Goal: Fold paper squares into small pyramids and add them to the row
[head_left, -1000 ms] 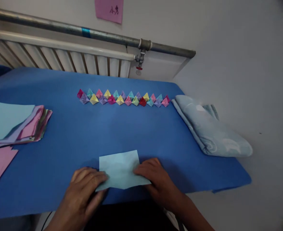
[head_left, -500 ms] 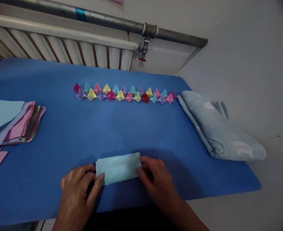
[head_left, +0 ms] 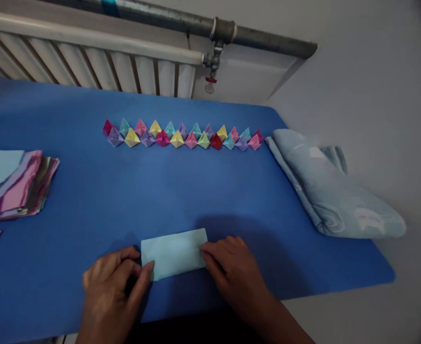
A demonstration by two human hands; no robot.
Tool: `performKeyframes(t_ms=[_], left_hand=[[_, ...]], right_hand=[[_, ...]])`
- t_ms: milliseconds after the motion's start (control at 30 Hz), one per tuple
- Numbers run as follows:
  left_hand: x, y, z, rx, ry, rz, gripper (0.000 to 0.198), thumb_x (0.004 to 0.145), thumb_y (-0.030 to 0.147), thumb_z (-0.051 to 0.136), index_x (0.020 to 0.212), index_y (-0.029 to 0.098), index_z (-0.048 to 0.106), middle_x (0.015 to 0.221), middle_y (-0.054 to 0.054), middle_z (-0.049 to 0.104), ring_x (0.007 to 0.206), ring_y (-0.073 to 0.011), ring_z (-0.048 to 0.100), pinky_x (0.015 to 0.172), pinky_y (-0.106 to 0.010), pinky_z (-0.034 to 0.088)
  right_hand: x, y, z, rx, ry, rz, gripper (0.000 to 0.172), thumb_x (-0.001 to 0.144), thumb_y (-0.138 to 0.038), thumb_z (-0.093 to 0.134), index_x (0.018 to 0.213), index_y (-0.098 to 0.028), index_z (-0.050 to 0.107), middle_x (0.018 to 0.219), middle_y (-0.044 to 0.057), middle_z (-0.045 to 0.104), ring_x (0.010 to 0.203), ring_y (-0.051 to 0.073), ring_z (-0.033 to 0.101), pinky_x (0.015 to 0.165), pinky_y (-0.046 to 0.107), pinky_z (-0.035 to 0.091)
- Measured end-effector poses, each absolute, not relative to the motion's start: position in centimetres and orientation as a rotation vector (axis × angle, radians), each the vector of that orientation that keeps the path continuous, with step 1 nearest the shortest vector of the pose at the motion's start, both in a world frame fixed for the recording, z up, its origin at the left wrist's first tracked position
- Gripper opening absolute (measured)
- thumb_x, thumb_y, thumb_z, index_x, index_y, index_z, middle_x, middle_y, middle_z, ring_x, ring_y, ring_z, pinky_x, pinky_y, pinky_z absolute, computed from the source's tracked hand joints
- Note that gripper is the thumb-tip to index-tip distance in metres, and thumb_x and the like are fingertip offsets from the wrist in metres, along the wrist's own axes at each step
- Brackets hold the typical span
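A light blue sheet of paper (head_left: pixel 173 252), folded into a flat rectangle, lies near the front edge of the blue table (head_left: pixel 124 191). My left hand (head_left: pixel 112 286) rests at its left end, thumb and fingertips pressing the lower left corner. At the sheet's right end, my right hand (head_left: pixel 232 270) presses down with its fingertips. Both hands have curled fingers lying on the paper rather than lifting it.
A row of several small folded paper shapes (head_left: pixel 182 134) in mixed colours runs across the far middle of the table. A stack of coloured paper sheets (head_left: pixel 13 184) sits at the left edge. A folded pale blue cloth (head_left: pixel 332 191) lies at the right. A radiator (head_left: pixel 89 67) stands behind.
The paper went from a larger, half-open sheet to a narrow folded rectangle lying flat. Both hands shifted to its two ends. The view tilted down slightly.
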State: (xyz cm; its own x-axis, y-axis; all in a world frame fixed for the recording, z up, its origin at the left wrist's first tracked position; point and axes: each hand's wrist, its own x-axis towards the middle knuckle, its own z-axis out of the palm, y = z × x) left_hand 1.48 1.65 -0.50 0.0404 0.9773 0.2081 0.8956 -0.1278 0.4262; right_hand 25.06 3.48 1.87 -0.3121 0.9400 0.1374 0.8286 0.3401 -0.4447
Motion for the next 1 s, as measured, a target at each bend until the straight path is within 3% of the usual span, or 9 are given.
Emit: performKeyframes(t_ms=[300, 467, 600, 700, 767, 900, 1000], left_hand=[[1.1, 1.7, -0.6, 2.188, 1.943, 0.611, 0.046, 0.086, 0.057, 0.042, 0.061, 0.024, 0.062, 0.088, -0.005, 0.067, 0.083, -0.0247, 0.056, 0.072, -0.039, 0.036], [0.4, 1.6, -1.4, 2.348, 1.952, 0.551, 0.037, 0.083, 0.055, 0.05, 0.069, 0.023, 0.063, 0.093, -0.007, 0.066, 0.084, -0.0258, 0.057, 0.071, -0.038, 0.039], [0.8, 1.7, -1.3, 2.664, 1.823, 0.709, 0.02, 0.086, 0.033, 0.052, 0.095, 0.024, 0.067, 0.101, -0.01, 0.064, 0.091, -0.0278, 0.055, 0.077, -0.041, 0.039], [1.9, 2.0, -0.4, 2.919, 1.366, 0.556, 0.045, 0.088, 0.01, 0.038, 0.122, 0.033, 0.057, 0.105, -0.006, 0.065, 0.096, -0.0234, 0.054, 0.084, -0.039, 0.037], [2.6, 2.1, 0.0, 2.965, 1.207, 0.42, 0.055, 0.086, 0.003, 0.034, 0.128, 0.034, 0.052, 0.108, -0.005, 0.064, 0.099, -0.0224, 0.053, 0.087, -0.039, 0.035], [3.1, 1.9, 0.1, 2.947, 1.265, 0.331, 0.057, 0.083, 0.001, 0.034, 0.124, 0.034, 0.055, 0.112, -0.006, 0.063, 0.102, -0.0235, 0.054, 0.092, -0.042, 0.033], [2.8, 1.6, -0.4, 2.918, 1.295, 0.305, 0.051, 0.082, 0.003, 0.036, 0.113, 0.032, 0.063, 0.113, -0.007, 0.063, 0.1, -0.0252, 0.055, 0.091, -0.043, 0.033]], right_hand=[[24.9, 3.5, 1.8, -1.549, -2.239, 0.381, 0.021, 0.093, -0.019, 0.045, 0.089, -0.02, 0.065, 0.069, 0.001, 0.064, 0.065, 0.015, 0.053, 0.065, 0.029, 0.032], [24.9, 3.4, 1.6, -1.552, -2.23, 0.363, 0.019, 0.091, -0.018, 0.047, 0.087, -0.019, 0.065, 0.071, 0.001, 0.065, 0.066, 0.015, 0.053, 0.065, 0.029, 0.031], [24.8, 3.4, 1.6, -1.55, -2.225, 0.337, 0.016, 0.09, -0.017, 0.05, 0.09, -0.02, 0.066, 0.073, 0.001, 0.066, 0.067, 0.015, 0.053, 0.067, 0.03, 0.032], [24.7, 3.4, 1.4, -1.549, -2.225, 0.299, 0.014, 0.088, -0.016, 0.052, 0.089, -0.019, 0.066, 0.072, 0.001, 0.065, 0.067, 0.016, 0.052, 0.067, 0.03, 0.033], [24.7, 3.4, 1.4, -1.556, -2.239, 0.288, 0.015, 0.088, -0.016, 0.052, 0.088, -0.019, 0.066, 0.071, 0.001, 0.064, 0.068, 0.016, 0.052, 0.067, 0.03, 0.033], [24.4, 2.4, 2.1, -1.493, -2.283, 0.222, 0.015, 0.09, -0.021, 0.05, 0.093, -0.02, 0.065, 0.1, 0.006, 0.066, 0.09, 0.02, 0.053, 0.079, 0.035, 0.035], [23.9, 1.1, 2.8, -1.245, -2.496, 0.261, 0.024, 0.092, -0.037, 0.05, 0.107, -0.021, 0.06, 0.125, 0.004, 0.058, 0.117, 0.022, 0.043, 0.096, 0.04, 0.029]])
